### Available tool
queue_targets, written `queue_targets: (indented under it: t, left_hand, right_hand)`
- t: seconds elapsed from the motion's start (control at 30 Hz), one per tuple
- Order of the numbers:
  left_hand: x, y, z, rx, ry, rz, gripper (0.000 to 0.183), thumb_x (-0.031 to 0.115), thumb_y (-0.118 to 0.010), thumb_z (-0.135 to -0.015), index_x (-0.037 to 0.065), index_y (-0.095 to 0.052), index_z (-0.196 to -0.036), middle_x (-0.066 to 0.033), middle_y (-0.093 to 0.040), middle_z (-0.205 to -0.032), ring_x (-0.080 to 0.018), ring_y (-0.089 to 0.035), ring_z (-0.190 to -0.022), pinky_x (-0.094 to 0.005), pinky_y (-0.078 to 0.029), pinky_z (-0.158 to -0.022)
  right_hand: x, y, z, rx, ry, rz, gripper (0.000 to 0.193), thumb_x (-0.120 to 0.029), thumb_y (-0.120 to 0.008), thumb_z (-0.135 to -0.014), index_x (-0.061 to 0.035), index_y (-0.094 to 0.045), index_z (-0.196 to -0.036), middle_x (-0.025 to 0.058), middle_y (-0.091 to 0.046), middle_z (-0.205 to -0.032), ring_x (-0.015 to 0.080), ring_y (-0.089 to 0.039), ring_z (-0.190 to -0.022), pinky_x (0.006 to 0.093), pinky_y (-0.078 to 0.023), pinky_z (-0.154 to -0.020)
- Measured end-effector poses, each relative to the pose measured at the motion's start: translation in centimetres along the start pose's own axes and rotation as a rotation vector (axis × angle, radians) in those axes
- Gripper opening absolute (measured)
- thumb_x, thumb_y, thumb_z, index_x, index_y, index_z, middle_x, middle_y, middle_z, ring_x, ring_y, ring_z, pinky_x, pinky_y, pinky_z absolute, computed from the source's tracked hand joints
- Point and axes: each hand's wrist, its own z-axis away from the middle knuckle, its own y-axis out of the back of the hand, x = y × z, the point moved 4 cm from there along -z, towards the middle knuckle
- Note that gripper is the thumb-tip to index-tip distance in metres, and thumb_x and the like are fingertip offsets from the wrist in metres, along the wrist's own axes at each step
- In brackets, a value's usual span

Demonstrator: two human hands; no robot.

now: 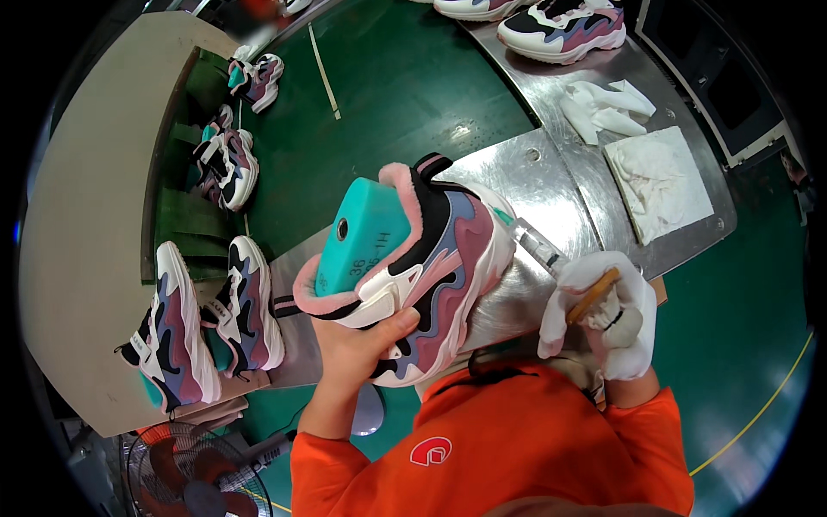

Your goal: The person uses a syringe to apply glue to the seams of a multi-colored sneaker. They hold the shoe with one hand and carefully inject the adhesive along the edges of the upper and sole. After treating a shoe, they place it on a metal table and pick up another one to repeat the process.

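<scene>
My bare left hand [357,345] grips a sneaker [448,284] in white, black, pink, mauve and blue, thumb on its side. A teal shoe last [366,237] fills the sneaker's pink-lined opening. My right hand [603,314], in a white glove, is curled around a tan wooden-looking piece [593,295] and a whitish rounded part with a dark band [622,327]; the tool's exact kind is unclear. Between the glove and the sole lies a narrow silvery, partly see-through piece [538,246]. Whether it belongs to the same tool I cannot tell.
Two similar sneakers [177,336] stand at the left, with more on the green belt's edge [237,168]. On the metal table [586,181] lie a crumpled white cloth [607,110] and a cloth-covered pad [662,183]. Another sneaker [564,33] is at the top. A fan [194,474] stands lower left.
</scene>
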Motion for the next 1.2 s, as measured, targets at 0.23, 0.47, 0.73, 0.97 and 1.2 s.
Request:
queue_targets:
  t: [0.23, 0.47, 0.73, 0.97, 1.2]
  left_hand:
    - [0.1, 0.2, 0.6, 0.01, -0.027, -0.029, 0.072, 0.003, -0.084, -0.064, 0.0, -0.043, -0.123, -0.0075, -0.06, -0.102, -0.0115, -0.06, -0.081, -0.0239, -0.051, -0.063]
    - [0.3, 0.3, 1.2, 0.015, -0.019, -0.008, 0.067, 0.001, -0.082, -0.064, 0.0, -0.047, -0.121, -0.007, -0.061, -0.102, -0.0117, -0.06, -0.081, -0.0243, -0.051, -0.063]
    - [0.6, 0.0, 1.2, 0.053, -0.28, 0.072, 0.059, 0.003, -0.083, -0.063, -0.001, -0.053, -0.115, -0.0055, -0.062, -0.094, -0.008, -0.057, -0.063, -0.0211, -0.045, -0.05]
    - [0.8, 0.5, 2.2, 0.046, -0.084, 0.008, 0.058, 0.003, -0.082, -0.064, -0.001, -0.053, -0.114, -0.0054, -0.062, -0.088, -0.0076, -0.054, -0.056, -0.0205, -0.041, -0.044]
    - [0.3, 0.8, 2.5, 0.069, -0.048, 0.061, 0.059, 0.001, -0.079, -0.065, -0.001, -0.051, -0.116, -0.0064, -0.062, -0.088, -0.0083, -0.055, -0.055, -0.0204, -0.041, -0.043]
  right_hand:
    - [-0.1, -0.3, -0.4, -0.018, -0.077, 0.195, 0.073, 0.01, -0.07, -0.048, 0.007, -0.052, -0.118, 0.0151, -0.063, -0.082, 0.019, -0.063, -0.07, 0.0268, -0.051, -0.062]
    - [-0.4, -0.9, 0.1, 0.031, -0.139, 0.328, 0.066, 0.007, -0.067, -0.045, 0.0108, -0.054, -0.109, 0.0181, -0.061, -0.077, 0.0255, -0.064, -0.066, 0.0297, -0.054, -0.059]
    - [-0.6, -1.4, 0.0, 0.006, -0.085, 0.27, 0.065, 0.014, -0.068, -0.046, 0.0052, -0.059, -0.109, 0.0118, -0.065, -0.079, 0.0168, -0.066, -0.069, 0.0258, -0.054, -0.061]
    - [-0.8, -1.9, 0.5, 0.023, -0.098, 0.285, 0.065, 0.016, -0.067, -0.046, 0.0055, -0.059, -0.109, 0.0117, -0.064, -0.078, 0.0165, -0.065, -0.068, 0.0261, -0.054, -0.061]
    - [-1.7, -1.9, 0.5, -0.053, 0.13, 0.29, 0.066, 0.015, -0.065, -0.051, 0.0038, -0.053, -0.115, 0.0136, -0.064, -0.089, 0.0184, -0.065, -0.08, 0.0313, -0.053, -0.074]
